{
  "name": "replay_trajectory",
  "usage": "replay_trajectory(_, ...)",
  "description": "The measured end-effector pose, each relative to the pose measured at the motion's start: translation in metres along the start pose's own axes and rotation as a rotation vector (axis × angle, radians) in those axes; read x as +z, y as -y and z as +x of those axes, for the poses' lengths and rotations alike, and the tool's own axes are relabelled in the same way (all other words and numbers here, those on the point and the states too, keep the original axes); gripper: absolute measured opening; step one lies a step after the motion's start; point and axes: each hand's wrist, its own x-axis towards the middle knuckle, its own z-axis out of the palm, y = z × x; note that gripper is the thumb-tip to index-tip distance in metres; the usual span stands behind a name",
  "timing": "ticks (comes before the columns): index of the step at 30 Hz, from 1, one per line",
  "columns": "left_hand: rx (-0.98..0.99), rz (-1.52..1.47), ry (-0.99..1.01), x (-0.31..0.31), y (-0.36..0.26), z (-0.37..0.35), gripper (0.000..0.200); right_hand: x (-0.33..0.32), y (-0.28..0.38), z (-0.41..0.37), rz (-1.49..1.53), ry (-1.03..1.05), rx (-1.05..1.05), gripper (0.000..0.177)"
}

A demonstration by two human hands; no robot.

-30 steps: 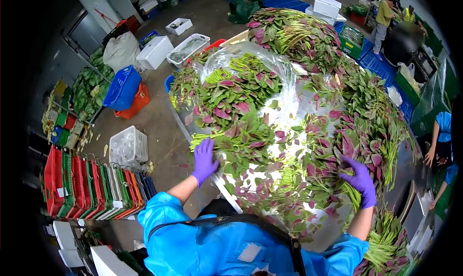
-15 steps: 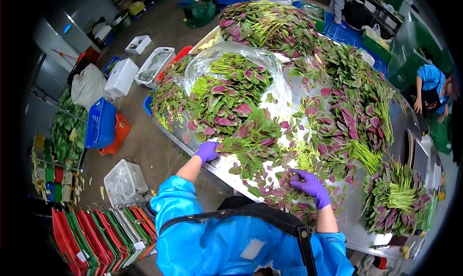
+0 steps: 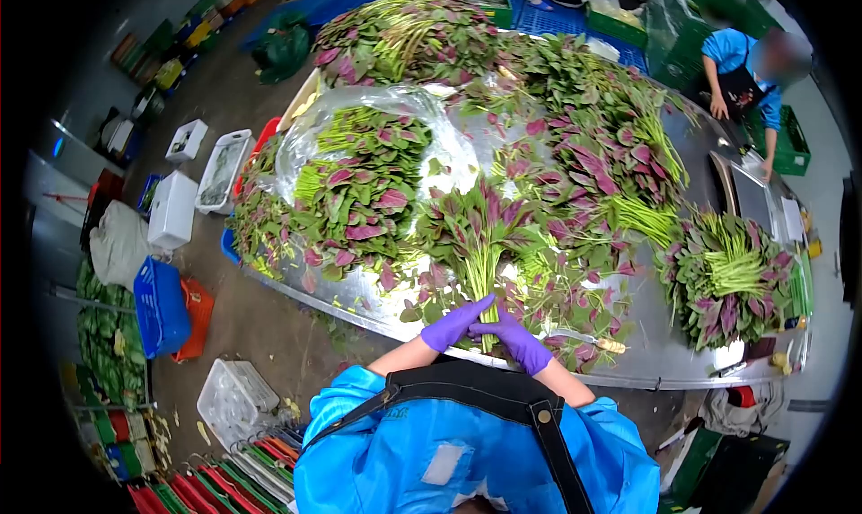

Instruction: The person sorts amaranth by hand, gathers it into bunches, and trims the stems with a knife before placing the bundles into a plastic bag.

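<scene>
Both my hands, in purple gloves, meet at the near edge of the metal table (image 3: 660,334). My left hand (image 3: 458,325) and my right hand (image 3: 519,339) close around the stems of a bunch of red amaranth (image 3: 485,231). Its green and purple leaves fan away from me, with the stem ends towards my body. Loose leaves and cut stems lie around it. Just right of my right hand is a tool with a wooden handle (image 3: 611,345) and a curved metal part, partly under leaves.
An amaranth pile in clear plastic (image 3: 359,168) stands to the left, a larger heap (image 3: 413,43) at the back. More bunches (image 3: 723,276) lie on the right, near a scale-like device (image 3: 743,186). A co-worker in blue (image 3: 732,52) stands beyond. Crates (image 3: 162,307) stand on the left floor.
My hands have come together on the amaranth stems. The bunch, earlier leaning left by my left hand, now points away from me. The wooden-handled tool has come into sight. My view has turned right.
</scene>
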Motion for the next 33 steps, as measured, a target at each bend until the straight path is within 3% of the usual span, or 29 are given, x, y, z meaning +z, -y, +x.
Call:
replay_trajectory(3, -0.088, -0.087, 0.086, 0.016, -0.018, -0.001, 0.044, -0.035, -0.022, 0.019, 0.007, 0.02, -0.098, 0.032)
replay_trajectory(5, 0.043, 0.167, 0.033, 0.021, -0.028, -0.012, 0.052, -0.038, 0.015, -0.007, -0.134, -0.097, -0.164, 0.023)
replay_trajectory(7, 0.031, 0.469, 0.062, 0.01, -0.028, -0.02, 0.059, -0.045, 0.061, -0.055, -0.141, -0.157, -0.238, 0.022)
replay_trajectory(8, 0.034, 0.716, 0.131, 0.011, -0.035, -0.025, 0.06, -0.069, 0.072, -0.062, -0.238, -0.142, -0.203, 0.022)
replay_trajectory(9, 0.029, 0.722, 0.139, 0.014, -0.039, -0.032, 0.06, -0.086, 0.079, -0.066, -0.329, -0.127, -0.164, 0.022)
replay_trajectory(11, 0.034, 0.724, 0.228, 0.027, -0.043, -0.05, 0.051, -0.094, 0.078, -0.054, -1.182, -0.634, -0.26, 0.031)
replay_trajectory(12, 0.052, 0.843, 0.239, 0.04, -0.059, -0.059, 0.043, -0.103, 0.083, -0.06, -0.95, -0.505, -0.341, 0.039)
replay_trajectory(15, 0.3, 0.825, 0.158, 0.073, -0.112, -0.084, 0.045, -0.095, 0.104, -0.084, -0.96, -0.49, -0.513, 0.045)
replay_trajectory(16, 0.545, 0.845, 0.105, 0.076, -0.125, -0.085, 0.048, -0.094, 0.101, -0.084, -1.036, -0.49, -0.367, 0.047)
replay_trajectory(19, 1.161, 1.121, -0.045, 0.081, -0.175, -0.081, 0.058, -0.055, 0.115, -0.113, -1.207, -0.325, -0.293, 0.053)
replay_trajectory(20, 1.16, 1.242, -0.109, 0.081, -0.186, -0.078, 0.063, -0.057, 0.109, -0.114, -1.245, -0.266, -0.382, 0.052)
replay_trajectory(21, 1.154, 1.366, -0.168, 0.081, -0.194, -0.076, 0.067, -0.055, 0.108, -0.118, -1.229, -0.27, -0.382, 0.052)
replay_trajectory(23, 0.986, 1.581, -0.14, 0.066, -0.189, -0.06, 0.068, -0.05, 0.116, -0.134, -1.169, 0.045, -0.395, 0.048)
replay_trajectory(24, 0.781, 1.476, 0.025, 0.054, -0.178, -0.051, 0.068, -0.047, 0.122, -0.14, -1.242, 0.134, -0.268, 0.046)
replay_trajectory(25, 0.574, 1.361, 0.18, 0.046, -0.165, -0.048, 0.068, -0.049, 0.122, -0.144, -1.227, 0.123, -0.268, 0.046)
replay_trajectory(27, 0.148, 0.865, 0.471, 0.037, -0.136, -0.057, 0.073, -0.057, 0.118, -0.151, -0.795, 0.226, -0.134, 0.044)
replay_trajectory(28, 0.132, 0.873, 0.487, 0.036, -0.117, -0.062, 0.073, -0.074, 0.107, -0.14, -0.719, 0.291, -0.154, 0.045)
replay_trajectory(29, 0.058, 0.579, 0.571, 0.034, -0.095, -0.068, 0.075, -0.078, 0.115, -0.141, -0.764, 0.272, -0.003, 0.046)
replay_trajectory(31, -0.091, -0.017, 0.692, 0.033, -0.067, -0.077, 0.082, -0.095, 0.11, -0.133, -0.67, 0.348, 0.059, 0.043)
replay_trajectory(32, -0.105, -0.01, 0.698, 0.034, -0.062, -0.077, 0.082, -0.102, 0.105, -0.123, -0.656, 0.34, 0.053, 0.043)
replay_trajectory(33, -0.134, 0.263, 0.682, 0.037, -0.058, -0.078, 0.081, -0.105, 0.101, -0.114, -0.707, 0.38, 0.029, 0.041)
